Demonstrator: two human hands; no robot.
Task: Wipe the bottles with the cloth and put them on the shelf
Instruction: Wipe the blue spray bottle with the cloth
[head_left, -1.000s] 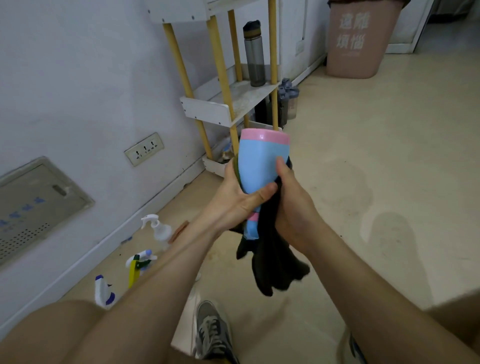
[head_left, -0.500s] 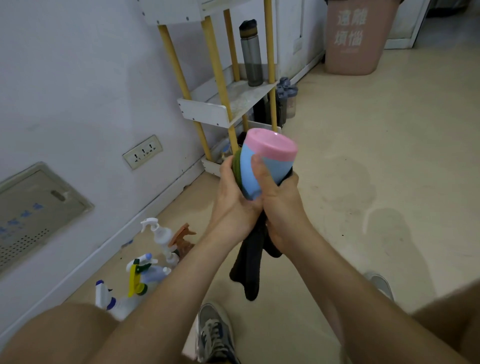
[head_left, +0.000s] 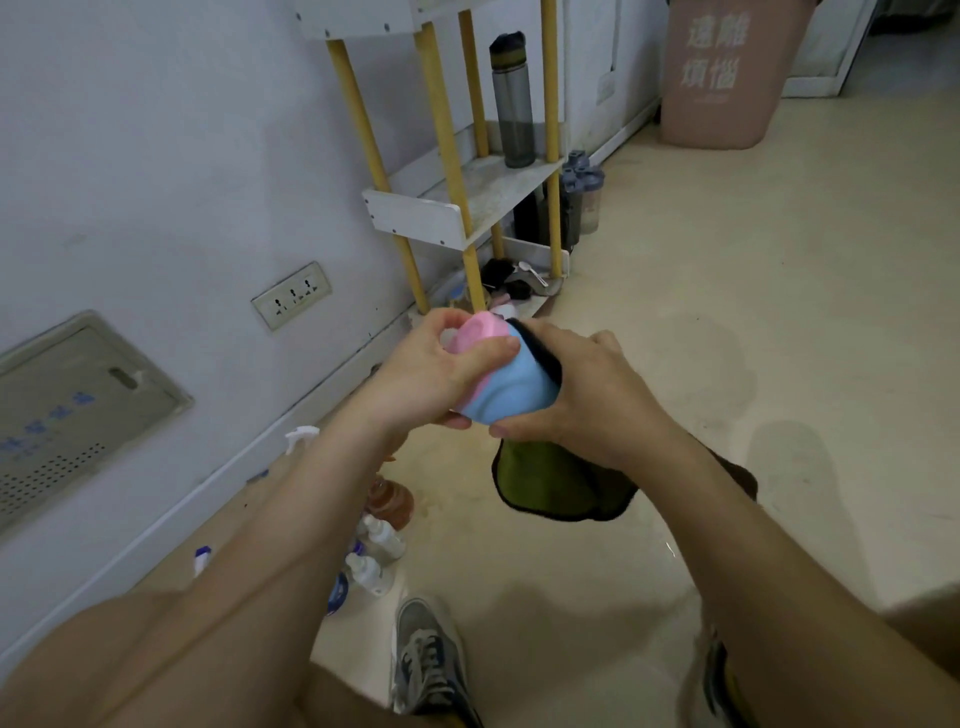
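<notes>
A blue bottle with a pink end (head_left: 511, 387) lies tilted between both hands at mid-frame. My left hand (head_left: 436, 371) grips its pink end. My right hand (head_left: 587, 395) wraps the blue body through a dark green cloth (head_left: 550, 480), most of which hangs below that hand. The white shelf with yellow posts (head_left: 431, 221) stands against the wall beyond, and a grey bottle (head_left: 513, 101) stands upright on its middle board.
Several spray bottles (head_left: 376, 543) and an orange-brown bottle (head_left: 390, 500) lie on the floor by the wall under my left forearm. More bottles (head_left: 582, 195) stand beside the shelf. A pink bin (head_left: 719, 73) is at the back. My shoe (head_left: 426, 657) is below.
The bottle has gone from upright to tilted with its pink end toward the left and sits lower. My left hand shifted to the pink end. The cloth now hangs under my right hand.
</notes>
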